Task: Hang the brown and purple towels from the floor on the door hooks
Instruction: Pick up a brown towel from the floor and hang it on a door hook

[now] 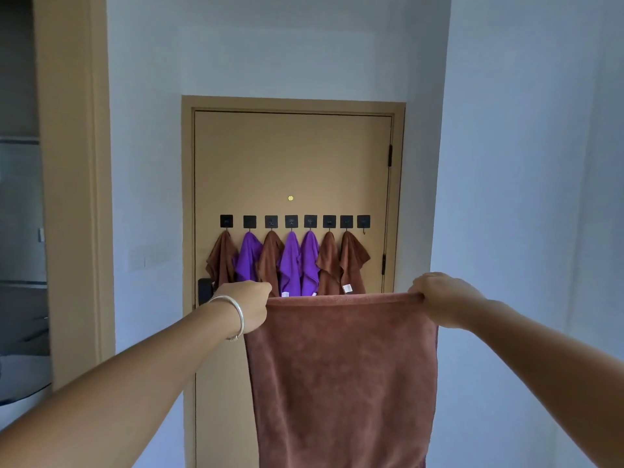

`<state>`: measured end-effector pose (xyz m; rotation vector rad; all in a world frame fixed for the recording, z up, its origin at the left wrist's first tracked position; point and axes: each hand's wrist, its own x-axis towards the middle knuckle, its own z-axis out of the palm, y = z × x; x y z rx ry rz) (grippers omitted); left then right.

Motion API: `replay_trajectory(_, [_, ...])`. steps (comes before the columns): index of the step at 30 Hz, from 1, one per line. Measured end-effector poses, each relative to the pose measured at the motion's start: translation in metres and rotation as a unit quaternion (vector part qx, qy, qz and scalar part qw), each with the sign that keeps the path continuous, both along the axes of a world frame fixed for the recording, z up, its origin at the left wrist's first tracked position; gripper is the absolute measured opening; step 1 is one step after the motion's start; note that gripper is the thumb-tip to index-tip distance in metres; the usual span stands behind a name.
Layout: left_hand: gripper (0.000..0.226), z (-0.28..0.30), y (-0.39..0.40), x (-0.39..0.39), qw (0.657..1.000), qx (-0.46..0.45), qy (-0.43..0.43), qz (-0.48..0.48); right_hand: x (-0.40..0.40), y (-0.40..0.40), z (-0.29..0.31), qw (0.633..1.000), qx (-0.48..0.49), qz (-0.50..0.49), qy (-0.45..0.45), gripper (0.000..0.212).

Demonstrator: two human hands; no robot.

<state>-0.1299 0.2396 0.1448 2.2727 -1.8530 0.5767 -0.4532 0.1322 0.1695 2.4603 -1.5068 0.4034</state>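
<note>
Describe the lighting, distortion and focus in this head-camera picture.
Head view: soft, dim daylight, with the door shading darker toward its edges; no glare; wide-angle stretch flares both forearms toward the lower corners; the hanging towels and held brown towel are reasonably sharp, the left margin blurred.

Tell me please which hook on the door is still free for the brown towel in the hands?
Only the rightmost hook is bare, between the last hung brown towel and the door's hinge edge. The seven hooks to its left are crowded with brown and purple towels. Left hand and right hand hold the brown towel spread below.
</note>
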Motion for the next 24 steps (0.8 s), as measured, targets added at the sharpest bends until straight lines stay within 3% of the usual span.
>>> replay_trajectory(17, [0.032,0.007,-0.239,0.020,1.000,0.000,0.010,0.006,0.034,-0.276,-0.013,0.995,0.028,0.025,-0.097,0.018])
replay_trajectory(24, [0.045,-0.003,-0.325,0.028,0.999,-0.004,0.051,-0.001,0.042,-0.360,-0.018,0.994,0.045,0.032,-0.090,0.020])
